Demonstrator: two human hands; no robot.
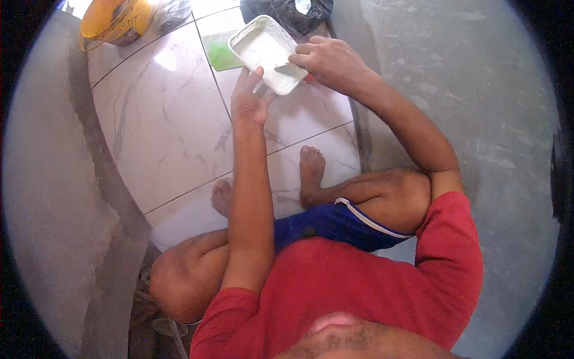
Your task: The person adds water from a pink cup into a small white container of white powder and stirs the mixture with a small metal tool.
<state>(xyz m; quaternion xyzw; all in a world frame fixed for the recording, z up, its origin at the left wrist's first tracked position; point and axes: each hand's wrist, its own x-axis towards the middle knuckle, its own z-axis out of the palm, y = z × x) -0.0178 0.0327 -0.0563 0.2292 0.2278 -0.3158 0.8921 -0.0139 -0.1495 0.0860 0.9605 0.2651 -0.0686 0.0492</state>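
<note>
My left hand (pixel 252 96) supports a white plastic tub (pixel 283 85) from below and at its near side, with the fingertips at its wall. A white substance lies inside the tub, which is tilted and held above the tiled floor. My right hand (pixel 320 58) is at the tub's right rim, its fingers closed on a small flat tool (pixel 283 67) whose edge dips into the tub. A bit of red shows just under the right hand; what it belongs to is hidden. Behind the tub, a green and white flat board (pixel 219 51) lies on the floor.
A yellow bucket (pixel 128 22) with a handle stands at the upper left, a clear plastic bag (pixel 170 15) beside it. A black plastic bag (pixel 291 13) lies beyond the tub. Grey walls (pixel 430 98) rise on both sides of the marble-patterned tiles (pixel 166 134). My bare feet rest on them.
</note>
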